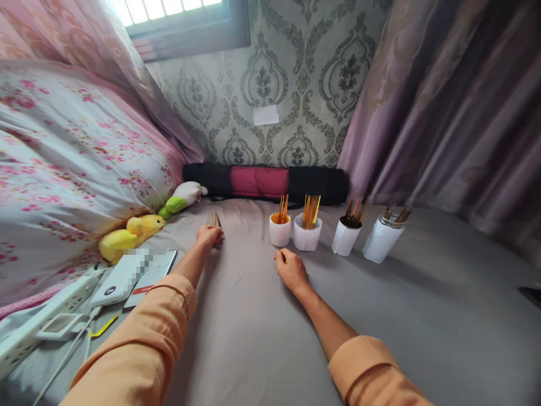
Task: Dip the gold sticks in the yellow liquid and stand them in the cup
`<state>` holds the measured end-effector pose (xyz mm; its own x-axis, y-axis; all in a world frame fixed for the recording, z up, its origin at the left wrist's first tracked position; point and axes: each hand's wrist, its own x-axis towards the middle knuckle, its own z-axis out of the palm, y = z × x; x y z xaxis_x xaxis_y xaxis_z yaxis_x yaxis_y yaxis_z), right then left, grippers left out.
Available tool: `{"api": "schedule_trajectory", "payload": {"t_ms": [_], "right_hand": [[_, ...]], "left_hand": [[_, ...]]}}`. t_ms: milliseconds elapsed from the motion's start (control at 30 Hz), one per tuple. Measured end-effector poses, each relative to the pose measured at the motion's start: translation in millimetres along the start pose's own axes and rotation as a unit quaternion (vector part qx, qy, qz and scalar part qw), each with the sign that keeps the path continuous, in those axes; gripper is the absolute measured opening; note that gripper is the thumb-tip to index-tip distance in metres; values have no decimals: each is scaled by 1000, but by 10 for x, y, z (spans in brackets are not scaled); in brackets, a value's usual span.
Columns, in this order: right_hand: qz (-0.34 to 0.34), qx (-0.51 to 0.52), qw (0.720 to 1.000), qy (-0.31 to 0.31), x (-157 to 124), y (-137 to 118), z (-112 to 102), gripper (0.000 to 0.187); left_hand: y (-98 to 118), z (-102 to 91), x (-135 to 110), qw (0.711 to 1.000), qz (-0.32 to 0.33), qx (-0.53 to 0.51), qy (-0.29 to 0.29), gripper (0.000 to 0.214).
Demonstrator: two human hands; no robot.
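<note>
My left hand [209, 235] is closed around a small bundle of thin sticks [214, 219], their tips pointing up above the fingers. To the right, my right hand [291, 270] rests low over the sheet with curled fingers; whatever may be between them is hidden. Just beyond it stands a white-wrapped cup [279, 232] with a few orange-gold sticks. Beside that cup is a wider white-wrapped container [307, 235] with a thicker bunch of golden sticks. Further right come a white-wrapped can [346, 239] and a white-wrapped jar [382, 242], both holding darker brown sticks.
A grey sheet [245, 327] lies under everything. A black and red roll [260, 181] lies along the wall. At left are plush toys [133, 234], a power strip [51, 321], a white power bank [120, 282], a phone [154, 276] and cables.
</note>
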<state>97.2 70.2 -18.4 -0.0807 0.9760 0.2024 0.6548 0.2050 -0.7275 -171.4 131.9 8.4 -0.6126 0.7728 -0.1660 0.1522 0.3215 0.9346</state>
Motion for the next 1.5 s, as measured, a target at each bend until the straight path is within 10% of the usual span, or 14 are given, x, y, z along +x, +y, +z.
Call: {"api": "schedule_trajectory", "payload": {"t_ms": [567, 1500], "right_hand": [[-2, 4, 1000, -2, 11, 14, 11, 32], [-6, 18, 1000, -6, 16, 26, 4, 34]], "left_hand": [[-8, 157, -456, 954, -59, -282, -78, 7], [-220, 457, -1241, 906, -50, -376, -191, 12]]}}
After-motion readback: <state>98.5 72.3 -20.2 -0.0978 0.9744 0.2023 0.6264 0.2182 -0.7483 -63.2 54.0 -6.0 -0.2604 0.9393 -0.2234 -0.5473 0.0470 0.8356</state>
